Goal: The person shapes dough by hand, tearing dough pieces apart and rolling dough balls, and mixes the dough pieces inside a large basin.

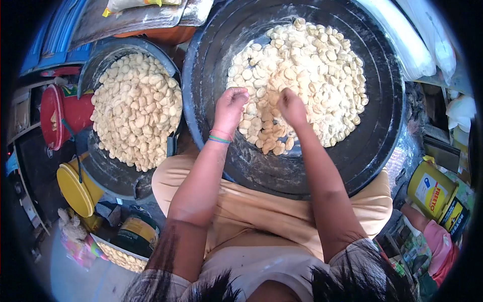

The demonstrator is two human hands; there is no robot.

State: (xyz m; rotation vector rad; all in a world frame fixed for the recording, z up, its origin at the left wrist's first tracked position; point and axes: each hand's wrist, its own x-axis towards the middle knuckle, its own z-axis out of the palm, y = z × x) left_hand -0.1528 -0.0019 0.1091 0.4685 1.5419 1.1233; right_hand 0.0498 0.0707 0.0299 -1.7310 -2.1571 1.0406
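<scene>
A wide black tub (201, 65) sits in front of my crossed legs, holding many small, round, flour-dusted pieces that look like dough (322, 65). Over the near left part of the pile is my left hand (231, 106), its fingers curled and pressed together. My right hand (292, 106) is closed like a fist above the middle of the pile, knuckles up. Whatever either hand may hold is hidden. Between and below the hands lie browner, less floury pieces (272, 141). The two hands are apart.
At left, a dark basin (108, 163) is heaped with similar pale pieces (136, 110). Beside it are a red bucket (53, 118) and a yellow bucket (75, 191). Rolled clear plastic (402, 45) lies at upper right. Someone in pink (437, 244) is at lower right near a yellow container (430, 191).
</scene>
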